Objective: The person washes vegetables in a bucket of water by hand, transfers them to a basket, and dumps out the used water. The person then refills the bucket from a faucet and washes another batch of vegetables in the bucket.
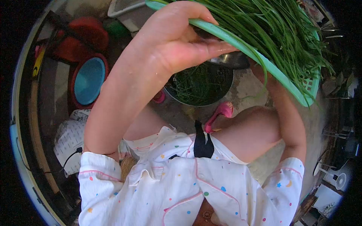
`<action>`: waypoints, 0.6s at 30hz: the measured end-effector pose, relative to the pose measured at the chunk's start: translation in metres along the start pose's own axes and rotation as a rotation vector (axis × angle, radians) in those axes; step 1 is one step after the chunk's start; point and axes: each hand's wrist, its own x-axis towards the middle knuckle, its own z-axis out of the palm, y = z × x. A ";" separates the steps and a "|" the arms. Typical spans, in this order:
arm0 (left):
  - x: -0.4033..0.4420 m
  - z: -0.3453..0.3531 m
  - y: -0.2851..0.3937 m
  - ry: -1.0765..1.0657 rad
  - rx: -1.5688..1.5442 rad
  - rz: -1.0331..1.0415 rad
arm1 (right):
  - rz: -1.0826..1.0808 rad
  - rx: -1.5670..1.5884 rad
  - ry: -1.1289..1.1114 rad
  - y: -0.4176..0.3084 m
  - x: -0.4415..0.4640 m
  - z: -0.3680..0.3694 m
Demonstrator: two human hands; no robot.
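My left hand (181, 41) grips the near rim of a light green plastic basket (233, 39), thumb over the edge and fingers beneath. Long green leafy stalks (264, 30) fill the basket, which is held up high, and some hang over its rim. My right hand (259, 71) reaches under the basket's right part; its fingers are hidden behind it. Below, on the floor, stands a round dark basin (200, 101) with green bits (200, 81) in it. A shiny metal bowl (232, 60) shows partly between the basket and the basin.
A blue basin (89, 81) sits inside a red one at the left, near another red basin (85, 35). Pink slippers (222, 112) are on my feet by the dark basin. A white patterned bag (71, 141) lies left; a small white fan (337, 179) stands far right.
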 end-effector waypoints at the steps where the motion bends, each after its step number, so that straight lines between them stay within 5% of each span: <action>1: -0.003 -0.001 -0.001 -0.005 -0.010 0.022 | -0.002 -0.001 0.005 0.001 -0.001 0.000; 18: 0.005 -0.006 0.004 -0.026 -0.075 -0.031 | -0.016 0.014 0.117 -0.012 0.014 -0.063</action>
